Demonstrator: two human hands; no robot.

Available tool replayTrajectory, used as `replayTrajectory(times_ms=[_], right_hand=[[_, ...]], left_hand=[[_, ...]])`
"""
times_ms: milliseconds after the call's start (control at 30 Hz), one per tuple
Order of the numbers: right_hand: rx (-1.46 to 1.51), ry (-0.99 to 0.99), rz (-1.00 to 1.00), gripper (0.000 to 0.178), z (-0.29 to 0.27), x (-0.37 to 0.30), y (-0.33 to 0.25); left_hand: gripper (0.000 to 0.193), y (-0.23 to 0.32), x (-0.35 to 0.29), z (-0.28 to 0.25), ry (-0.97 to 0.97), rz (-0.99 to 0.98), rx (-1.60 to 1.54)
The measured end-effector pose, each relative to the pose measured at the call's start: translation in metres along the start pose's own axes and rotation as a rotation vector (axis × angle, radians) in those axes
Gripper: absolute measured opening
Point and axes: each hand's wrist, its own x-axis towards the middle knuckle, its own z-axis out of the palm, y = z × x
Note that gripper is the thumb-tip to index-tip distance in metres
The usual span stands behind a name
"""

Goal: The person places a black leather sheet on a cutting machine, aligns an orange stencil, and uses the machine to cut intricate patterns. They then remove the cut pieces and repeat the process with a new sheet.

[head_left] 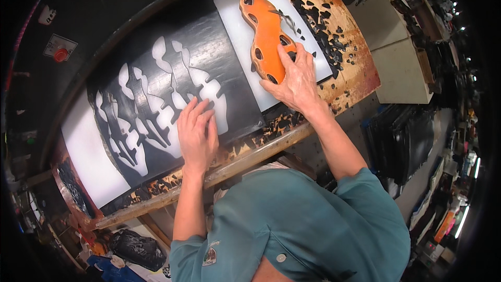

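Black sheet [229, 68] matt, rubbery; orange die [267, 34] glossy, smooth; bench edge [250, 159] worn wood.

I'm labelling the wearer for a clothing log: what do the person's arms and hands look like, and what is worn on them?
Both hands, left hand and right hand, are bare: no gloves, and no rings or watch visible. The forearms are uncovered. A teal short-sleeved shirt covers the upper arms, with a small chest badge and a pale button.

bright overhead light on the bench centre, mild glare on the flat white plastic cutting board [237, 13]; fisheye bending and dark, soft rim.
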Motion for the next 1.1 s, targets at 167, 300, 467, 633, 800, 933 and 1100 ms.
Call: replayTrajectory(times_ms=[167, 300, 467, 633, 800, 933, 1100], right_hand=[[0.301, 0.196, -0.105, 0.082, 0.026, -0.001, 0.032], [0.571, 0.219, -0.048, 0.041, 0.029, 0.006, 0.057], [0.447, 0.409, -0.185, 0.02, 0.026, 0.015, 0.082], [0.093, 0.525, -0.052, 0.017, -0.004, 0.032, 0.095], [0.092, 0.33, -0.532, 0.026, -0.01, 0.005, 0.053], [0.196, 0.291, -0.522, 0.028, 0.016, -0.009, 0.024], [0.299, 0.352, -0.542, 0.025, 0.026, -0.007, 0.028]], left_hand=[[0.025, -0.003, -0.001, 0.002, 0.021, 0.008, -0.004], [0.023, -0.003, -0.001, 0.001, 0.023, -0.006, -0.027], [0.022, -0.002, 0.0, 0.0, 0.03, 0.003, -0.036], [0.021, -0.002, 0.0, 0.0, 0.034, -0.006, -0.039], [0.021, -0.002, 0.0, 0.002, 0.032, -0.024, -0.016], [0.022, -0.002, 0.001, 0.002, 0.024, -0.016, -0.023], [0.024, -0.002, 0.001, 0.002, 0.02, -0.024, -0.017]])
